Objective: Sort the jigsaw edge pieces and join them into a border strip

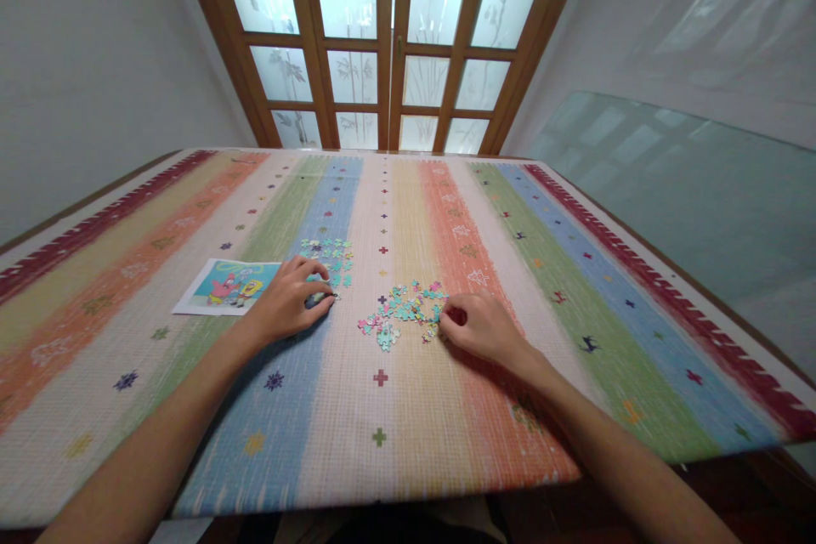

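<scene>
My left hand (290, 299) rests on the striped cloth with fingers curled, its fingertips pinching a small puzzle piece (317, 298) beside a group of turquoise puzzle pieces (330, 259). My right hand (479, 325) is closed in a pinch at the right edge of a loose heap of puzzle pieces (401, 312); what its fingertips hold is too small to make out. A printed cartoon picture (229, 285) lies flat just left of my left hand.
The table carries a multicoloured striped cloth (408, 408). Its near edge runs below my forearms. A wooden door with frosted glass panes (388, 34) stands behind the far edge. A glass sheet (688, 187) leans along the right wall.
</scene>
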Available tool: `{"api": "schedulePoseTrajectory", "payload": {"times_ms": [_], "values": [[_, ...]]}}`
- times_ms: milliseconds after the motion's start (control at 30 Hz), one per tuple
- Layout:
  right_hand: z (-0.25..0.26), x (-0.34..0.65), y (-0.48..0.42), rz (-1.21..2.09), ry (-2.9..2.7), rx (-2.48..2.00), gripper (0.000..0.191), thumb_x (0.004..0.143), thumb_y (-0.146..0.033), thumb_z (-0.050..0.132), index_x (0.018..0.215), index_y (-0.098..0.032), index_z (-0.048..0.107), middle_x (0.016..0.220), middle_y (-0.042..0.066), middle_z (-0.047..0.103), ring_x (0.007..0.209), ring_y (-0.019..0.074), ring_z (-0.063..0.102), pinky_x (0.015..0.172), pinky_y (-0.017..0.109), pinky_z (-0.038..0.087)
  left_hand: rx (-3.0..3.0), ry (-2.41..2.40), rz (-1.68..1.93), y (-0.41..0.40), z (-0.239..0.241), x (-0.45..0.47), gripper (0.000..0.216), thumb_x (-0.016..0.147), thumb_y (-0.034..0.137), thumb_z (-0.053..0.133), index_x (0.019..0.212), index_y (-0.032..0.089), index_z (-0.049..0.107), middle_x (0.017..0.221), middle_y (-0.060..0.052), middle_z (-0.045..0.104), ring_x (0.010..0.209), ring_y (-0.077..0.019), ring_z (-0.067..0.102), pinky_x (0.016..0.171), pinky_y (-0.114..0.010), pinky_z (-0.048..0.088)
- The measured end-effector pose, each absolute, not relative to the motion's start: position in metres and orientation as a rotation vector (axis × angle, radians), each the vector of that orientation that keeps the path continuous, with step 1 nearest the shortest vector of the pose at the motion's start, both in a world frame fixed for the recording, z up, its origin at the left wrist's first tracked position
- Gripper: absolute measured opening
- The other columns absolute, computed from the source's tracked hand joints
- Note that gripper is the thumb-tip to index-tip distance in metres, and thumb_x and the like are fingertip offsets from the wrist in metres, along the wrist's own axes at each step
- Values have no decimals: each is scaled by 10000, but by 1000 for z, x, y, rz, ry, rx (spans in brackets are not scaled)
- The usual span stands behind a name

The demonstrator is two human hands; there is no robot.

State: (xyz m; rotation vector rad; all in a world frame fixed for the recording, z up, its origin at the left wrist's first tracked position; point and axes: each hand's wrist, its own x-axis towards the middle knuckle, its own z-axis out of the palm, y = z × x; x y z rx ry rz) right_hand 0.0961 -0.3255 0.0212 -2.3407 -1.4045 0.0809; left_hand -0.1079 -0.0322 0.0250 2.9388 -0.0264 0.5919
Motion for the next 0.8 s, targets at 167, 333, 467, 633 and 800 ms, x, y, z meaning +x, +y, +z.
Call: {"api": "schedulePoseTrajectory", "payload": {"times_ms": [167, 333, 467, 633, 800], "values": [[23, 97, -326, 86, -1377, -2363, 112, 774, -180, 594, 679, -183, 654, 667, 50, 673, 608, 165, 544, 617, 307, 325, 2941, -18, 588, -33, 25, -108, 219, 936, 330, 587, 871, 215, 762, 1053, -93, 654, 1031, -284, 549, 932, -467, 449], [21, 97, -326, 61, -1454, -2267, 125, 826, -194, 573, 753, -184, 675, 724, 52, 683, 665, 176, 570, 690, 328, 376, 2945, -21, 592, -34, 26, -109, 224, 933, 338, 572, 902, 210, 753, 1057, -95, 655, 1038, -292, 549, 940, -485, 454], [23, 95, -326, 53, -1642, -2070, 212, 922, -212, 511, 932, -187, 720, 824, 68, 652, 797, 198, 587, 763, 338, 422, 2918, -39, 637, -39, 31, -109, 202, 902, 302, 585, 1002, 211, 734, 1075, -93, 658, 1039, -290, 545, 957, -495, 459], [25, 89, -326, 39, -1814, -1911, 303, 966, -198, 476, 1147, -182, 719, 927, 100, 593, 870, 222, 557, 783, 357, 461, 2816, -157, 673, -58, 31, -106, 212, 927, 283, 589, 1090, 221, 709, 1095, -89, 668, 1053, -277, 550, 958, -489, 461], [24, 85, -325, 52, -1844, -1919, 266, 994, -236, 484, 1080, -203, 734, 932, 101, 586, 876, 229, 537, 779, 371, 465, 2720, -284, 582, -92, 26, -99, 204, 976, 275, 570, 1124, 236, 706, 1065, -73, 690, 1027, -249, 566, 940, -448, 454]]}}
